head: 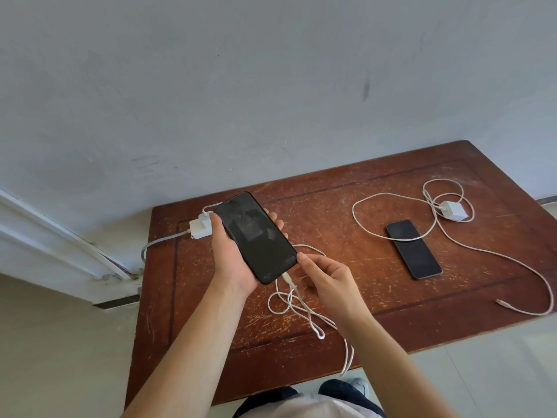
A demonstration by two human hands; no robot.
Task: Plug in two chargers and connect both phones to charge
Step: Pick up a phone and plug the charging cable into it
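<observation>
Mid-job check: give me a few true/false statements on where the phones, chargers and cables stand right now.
1. The left hand holds a phone. True.
2. The second phone has a cable plugged in. False: a cable only lies across it; the connector lies loose on the table.
3. The right hand is at the held phone's lower end. True.
4. Both phone screens are lit. False: both are dark.
5. The right charger lies on the table. True.

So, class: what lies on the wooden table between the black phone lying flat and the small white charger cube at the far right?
In the head view, only loops of white cable cross the bare brown table between phone and charger.
</observation>
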